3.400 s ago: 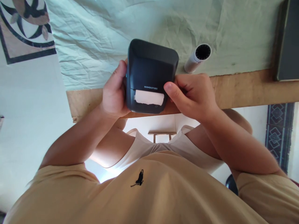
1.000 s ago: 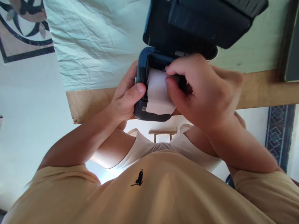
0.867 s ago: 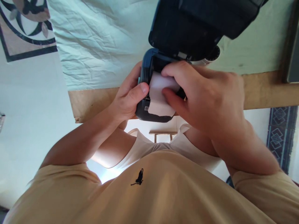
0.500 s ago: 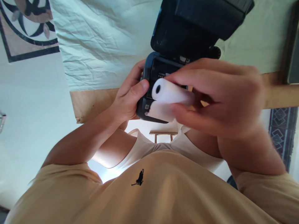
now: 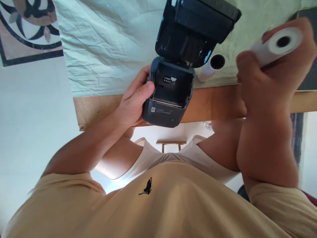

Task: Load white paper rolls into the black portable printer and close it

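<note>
A dark portable receipt printer (image 5: pixel 163 115) is gripped along its left side by my left hand (image 5: pixel 135 102), thumb over the edge. Its lid (image 5: pixel 195 29) is swung up and back, and the paper bay shows a small label and no roll. Over at the right, my right hand (image 5: pixel 274 72) is wrapped round a white paper roll (image 5: pixel 284 43), whose dark core hole faces up. Another white roll (image 5: pixel 206 71) with a black core end lies on the cloth just right of the printer.
A pale green cloth (image 5: pixel 106 43) covers the table, whose bare wooden edge (image 5: pixel 99 107) runs along the front. A dark flat object (image 5: pixel 307 76) is at the far right, partly behind my right hand. Below the table edge stands a small wooden stool (image 5: pixel 170 142).
My right hand has carried the paper roll out of the printer's bay, up and to the right. The bay and the second roll are now uncovered. My left hand has barely shifted.
</note>
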{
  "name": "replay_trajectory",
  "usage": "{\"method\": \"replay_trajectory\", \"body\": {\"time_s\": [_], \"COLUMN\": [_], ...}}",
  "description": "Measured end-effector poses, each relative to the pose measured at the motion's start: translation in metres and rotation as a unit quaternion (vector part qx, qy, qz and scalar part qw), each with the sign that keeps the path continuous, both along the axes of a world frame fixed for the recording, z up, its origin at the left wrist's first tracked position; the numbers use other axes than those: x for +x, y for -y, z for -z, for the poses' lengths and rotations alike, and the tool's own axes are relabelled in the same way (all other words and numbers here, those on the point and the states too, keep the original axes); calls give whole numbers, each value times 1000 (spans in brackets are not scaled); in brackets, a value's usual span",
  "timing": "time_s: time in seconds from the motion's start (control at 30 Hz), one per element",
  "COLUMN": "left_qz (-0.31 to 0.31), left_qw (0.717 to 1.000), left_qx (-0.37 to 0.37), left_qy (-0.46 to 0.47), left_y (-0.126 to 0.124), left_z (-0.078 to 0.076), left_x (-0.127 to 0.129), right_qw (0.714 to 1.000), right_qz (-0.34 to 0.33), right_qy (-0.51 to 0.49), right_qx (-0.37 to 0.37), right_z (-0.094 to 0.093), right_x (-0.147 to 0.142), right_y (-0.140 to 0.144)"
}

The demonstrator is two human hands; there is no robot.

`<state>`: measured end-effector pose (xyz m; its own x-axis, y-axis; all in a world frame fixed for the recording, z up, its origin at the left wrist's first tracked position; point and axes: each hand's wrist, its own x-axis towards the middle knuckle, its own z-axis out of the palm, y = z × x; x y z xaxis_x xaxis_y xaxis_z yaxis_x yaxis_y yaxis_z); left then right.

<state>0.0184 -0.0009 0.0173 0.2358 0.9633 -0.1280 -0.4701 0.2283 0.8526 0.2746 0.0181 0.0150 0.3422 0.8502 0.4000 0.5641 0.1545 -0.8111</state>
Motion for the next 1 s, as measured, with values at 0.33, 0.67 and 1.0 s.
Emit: {"method": "replay_trajectory", "body": {"time_s": [0.33,0.67,1.0], "left_qz": [1,38,74], "left_qw": [1000,999,994], "left_qx": [1,1,67], "left_qy": [-8,4,-35], "left_y": [-1,-2,-8], "left_z": [0,4,23], "left_x": [0,-6,-13], "right_qw": [982,954,939], "right_qz": [22,-12,-172], "right_qy": [183,222,298], "right_qx": [-29,199,-19], "right_z": [5,-1,5], "right_x": [18,-3,-32], "right_y": [-5,17,18]}}
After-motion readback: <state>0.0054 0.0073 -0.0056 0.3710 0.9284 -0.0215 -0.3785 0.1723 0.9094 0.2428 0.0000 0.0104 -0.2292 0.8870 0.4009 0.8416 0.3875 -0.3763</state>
